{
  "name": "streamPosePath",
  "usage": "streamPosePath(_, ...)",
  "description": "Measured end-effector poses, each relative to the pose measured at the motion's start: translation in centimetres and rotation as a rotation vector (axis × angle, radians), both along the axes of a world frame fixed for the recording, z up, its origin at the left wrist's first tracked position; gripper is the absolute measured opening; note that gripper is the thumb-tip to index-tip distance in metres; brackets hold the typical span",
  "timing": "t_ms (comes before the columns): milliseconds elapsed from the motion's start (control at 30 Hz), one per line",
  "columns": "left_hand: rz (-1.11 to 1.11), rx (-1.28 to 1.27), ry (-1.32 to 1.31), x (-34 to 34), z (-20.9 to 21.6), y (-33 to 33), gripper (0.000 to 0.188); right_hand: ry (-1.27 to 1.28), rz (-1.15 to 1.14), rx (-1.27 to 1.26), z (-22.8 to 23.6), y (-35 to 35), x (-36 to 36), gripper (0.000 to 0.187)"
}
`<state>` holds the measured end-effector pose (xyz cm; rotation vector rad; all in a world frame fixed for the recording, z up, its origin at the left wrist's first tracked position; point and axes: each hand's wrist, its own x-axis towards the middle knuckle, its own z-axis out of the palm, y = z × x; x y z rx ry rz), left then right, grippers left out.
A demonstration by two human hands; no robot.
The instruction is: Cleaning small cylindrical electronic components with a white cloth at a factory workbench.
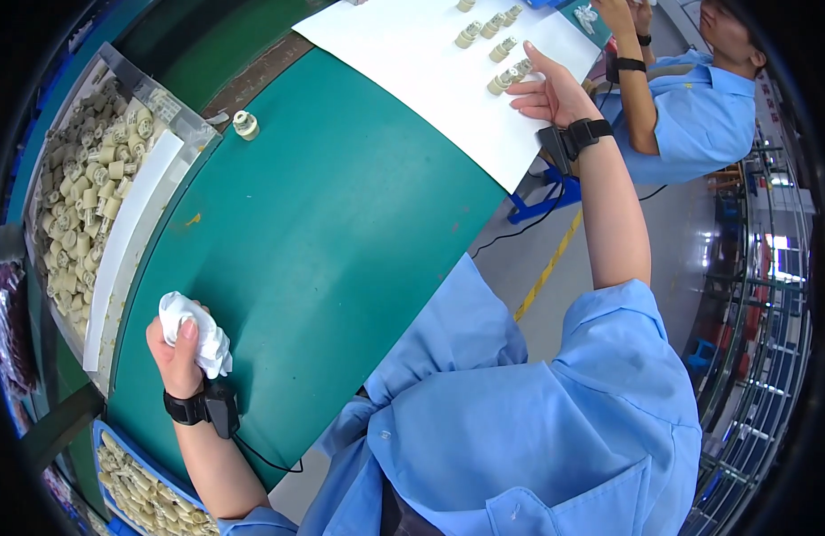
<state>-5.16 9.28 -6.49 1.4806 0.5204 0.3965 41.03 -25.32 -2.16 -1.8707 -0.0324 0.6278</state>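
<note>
My left hand (175,353) is closed around a crumpled white cloth (198,332), above the near left part of the green table mat (314,205). My right hand (554,92) reaches out over a white sheet (412,62), its thumb and fingers apart. Right beside its fingertips stand cream cylindrical parts (501,82) with narrower, clear-looking tops; whether the fingers touch them I cannot tell. Several more such parts (469,35) stand upright farther back on the sheet. A single cream part (245,126) sits alone near the mat's far left edge.
On the left, a clear-walled bin (185,121) holds a heap of cream parts. A blue crate (104,438) with more parts is at the lower left. Another person in a blue shirt (698,112) works at the upper right. Metal racks (761,357) line the right side.
</note>
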Motion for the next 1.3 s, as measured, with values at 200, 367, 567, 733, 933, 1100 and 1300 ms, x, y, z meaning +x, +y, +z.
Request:
streamPosePath(200, 0.035, 0.020, 0.027, -0.1, -0.4, -0.1, 0.034, -0.002, 0.036, -0.018, -0.4, -0.1, 0.2, 0.077)
streamPosePath(367, -0.012, 0.009, 0.030, -0.5, -0.6, 0.5, 0.034, 0.001, 0.053, -0.034, -0.4, -0.4, 0.1, 0.076)
streamPosePath(567, -0.054, 0.000, 0.061, -0.6, -0.6, 0.6, 0.030, -0.070, 0.098, -0.040, -0.4, -0.2, 0.1, 0.074)
streamPosePath(733, -0.090, 0.047, 0.071, 0.4, 0.3, 0.0, 0.028, -0.049, 0.115, -0.031, 0.0, -0.4, -0.1, 0.075)
streamPosePath(933, -0.100, 0.044, 0.054, 0.8, 0.3, -0.3, 0.024, 0.044, 0.036, 0.026, -0.1, -0.3, 0.1, 0.065)
streamPosePath(1100, -0.122, 0.034, 0.059, 1.3, 1.1, -0.6, 0.023, 0.000, -0.017, 0.121, -0.3, -0.2, 0.0, 0.051)
streamPosePath(1300, -0.095, 0.007, 0.032, 1.5, 1.3, -1.0, 0.020, -0.075, -0.243, 0.298, 0.8, -2.3, -0.6, 0.044)
